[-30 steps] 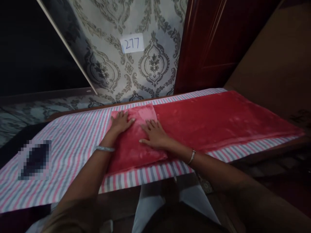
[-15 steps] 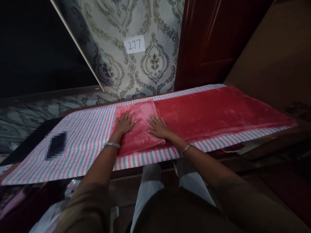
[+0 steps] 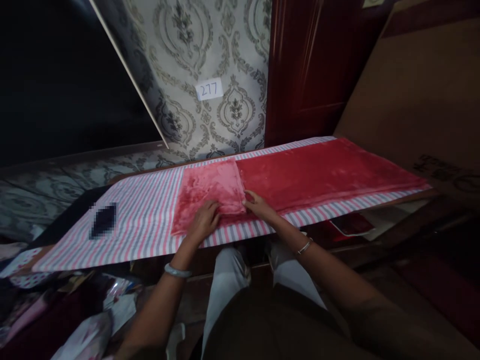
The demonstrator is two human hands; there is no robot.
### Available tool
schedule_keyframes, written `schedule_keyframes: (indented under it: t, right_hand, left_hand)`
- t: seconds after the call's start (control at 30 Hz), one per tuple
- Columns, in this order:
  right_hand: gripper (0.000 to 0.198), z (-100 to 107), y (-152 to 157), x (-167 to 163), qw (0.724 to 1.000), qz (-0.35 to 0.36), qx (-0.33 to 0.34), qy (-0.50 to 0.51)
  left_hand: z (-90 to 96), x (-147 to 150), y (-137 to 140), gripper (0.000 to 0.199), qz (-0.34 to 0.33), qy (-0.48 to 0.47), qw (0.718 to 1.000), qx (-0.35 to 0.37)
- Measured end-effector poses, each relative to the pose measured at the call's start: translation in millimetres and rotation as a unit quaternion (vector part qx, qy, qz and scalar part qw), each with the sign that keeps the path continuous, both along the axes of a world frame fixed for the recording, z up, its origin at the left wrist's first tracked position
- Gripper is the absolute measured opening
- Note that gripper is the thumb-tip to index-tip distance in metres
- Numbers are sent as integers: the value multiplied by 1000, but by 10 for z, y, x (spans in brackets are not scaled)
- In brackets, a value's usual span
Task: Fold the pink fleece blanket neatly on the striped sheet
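Note:
A long red plush blanket lies on a pink, grey and white striped cloth. Its left end is turned over to the right as a lighter, pinkish flap. At the flap's near right corner, my right hand pinches the edge between thumb and fingers. Closer to the left, my left hand has its fingers curled on the near edge of the same flap, thumb toward me. The fingertips of the left hand are partly hidden in the plush.
A dark pixelated patch covers something on the striped cloth at left. A large dark screen stands behind at left, a big cardboard box at right. A "277" label is on the wall. Clothes and bags pile up below left.
Both hands lay flat on the flap before. They have drawn toward the near edge and closed on it, the right at the corner. The view has shifted slightly.

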State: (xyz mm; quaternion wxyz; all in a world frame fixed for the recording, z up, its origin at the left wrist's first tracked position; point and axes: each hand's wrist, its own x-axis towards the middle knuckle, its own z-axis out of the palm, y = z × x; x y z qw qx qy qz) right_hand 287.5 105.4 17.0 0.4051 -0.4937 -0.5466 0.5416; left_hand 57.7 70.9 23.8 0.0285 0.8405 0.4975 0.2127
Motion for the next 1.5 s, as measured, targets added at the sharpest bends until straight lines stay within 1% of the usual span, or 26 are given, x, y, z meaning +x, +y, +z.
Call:
schedule_keyframes:
  t: [0.1,0.2,0.3,0.37,0.47,0.6,0.67,0.73,0.8,0.83,0.9,0.97,1.1,1.17,1.23,1.3,1.37,1.43,1.47,1.5]
  right_hand:
    - [61,127,-34,-24,995,17,-56,79]
    - [64,198,-76,-37,985,20,-100,140]
    - [67,224,-108,-74,979,24,-139,149]
    - [71,244,-118,-115,979,21,-148,137]
    - [74,304,-114,-183,983,4,-123,133]
    - [71,360,-93,-232,987,-11,-101,127]
    - [60,337,-95,-227,989,-22,-112,96]
    - [42,282,-107,-208,990,-35,-123,66]
    - [27,219,-116,-187,990,-45,-126,48]
    - [22,192,-113,-179,990,-48,-123,41]
    - [17,156,-84,-171,992,-52,-111,17]
    - [16,140,-25,-169,994,-58,-90,-17]
    - [26,99,101,-146,993,-86,-18,-78]
    - [27,39,135,-118,991,-91,5,-99]
    - [26,-46,156,-90,990,-84,12,-113]
    - [24,-136,177,-75,990,-74,15,-119]
    - [22,-212,206,-78,990,-70,25,-119]
    - [21,-267,236,-92,989,-73,40,-120]
    - [21,-287,248,-100,989,-77,48,-121]
    - [21,-303,258,-107,988,-80,55,-121]
  left_hand:
    - [-14,-39,136,24,-7,-64,998,-20]
    - [-28,-95,224,23,-2,-96,995,-24]
    - [-47,-132,231,24,11,-115,993,-21]
    - [-53,-138,210,25,20,-122,992,-20]
    - [-46,-119,161,25,22,-106,994,-7]
    - [-30,-60,72,30,39,-55,997,24]
    - [-35,-18,27,30,34,-12,999,36]
    - [-52,33,-9,28,18,28,998,53]
    - [-76,90,-27,27,15,48,996,74]
    - [-88,119,-28,27,15,52,995,84]
    - [-108,174,-16,28,8,50,994,95]
    - [-123,224,5,29,-3,43,994,99]
    - [-168,308,13,37,8,32,994,106]
    - [-206,339,-13,40,23,40,994,98]
    - [-240,348,-45,42,35,41,995,84]
    - [-243,320,-51,41,27,13,997,70]
    - [-196,262,2,38,2,-51,997,51]
    - [-102,208,135,37,-14,-111,993,29]
    - [-45,198,232,38,-10,-122,992,20]
    - [13,204,345,41,3,-109,994,8]
